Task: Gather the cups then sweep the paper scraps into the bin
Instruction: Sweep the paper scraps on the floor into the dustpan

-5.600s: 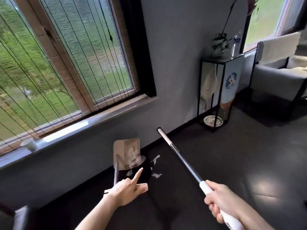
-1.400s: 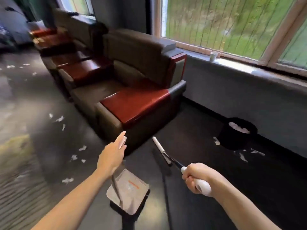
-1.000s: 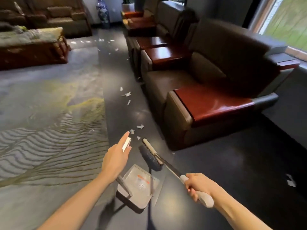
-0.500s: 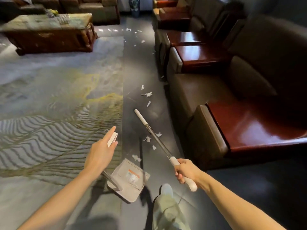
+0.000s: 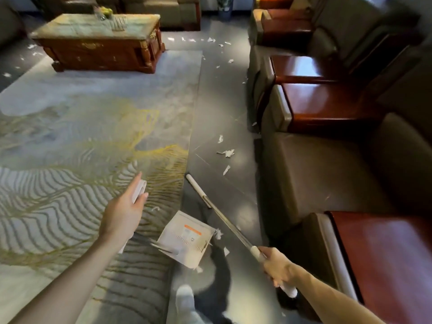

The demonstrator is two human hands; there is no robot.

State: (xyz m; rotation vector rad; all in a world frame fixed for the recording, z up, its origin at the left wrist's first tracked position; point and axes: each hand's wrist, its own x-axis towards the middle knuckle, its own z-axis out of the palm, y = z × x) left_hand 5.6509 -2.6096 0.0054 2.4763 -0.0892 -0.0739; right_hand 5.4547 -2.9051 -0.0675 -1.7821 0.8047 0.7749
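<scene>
L hand (image 5: pixel 121 216) grips dustpan (image 5: pixel 184 239) handle, R hand (image 5: pixel 277 267) grips broom (image 5: pixel 222 216); scraps (image 5: pixel 226 153) ahead btwn rug (image 5: pixel 93 136), armchairs (image 5: pixel 315 171) (table (image 5: pixel 98 26) beyond).

Dark glossy floor (image 5: pixel 219 108), patterned rug (image 5: pixel 93 127) — leather armchairs (image 5: pixel 327 164) right, wooden table (image 5: pixel 98 50) beyond.

a long-handled dustpan (image 5: pixel 187 239) is held by its white grip in the left hand (image 5: pixel 121 216), with the index finger laid straight along it. the pan is seen at the edge of the rug (image 5: pixel 70 136), at 4 o'clock from that hand. a broom (image 5: pixel 222 213) is gripped near its white end by the right hand (image 5: pixel 277 265), the shaft being pointed toward 11 o'clock. paper scraps (image 5: pixel 226 153) are scattered on the dark floor (image 5: pixel 222 101) at 12 o'clock, and a few are seen just beside the pan. armchairs (image 5: pixel 327 171) are lined up at 3 o'clock. a coffee table (image 5: pixel 100 43) is set at 10 o'clock.
</scene>
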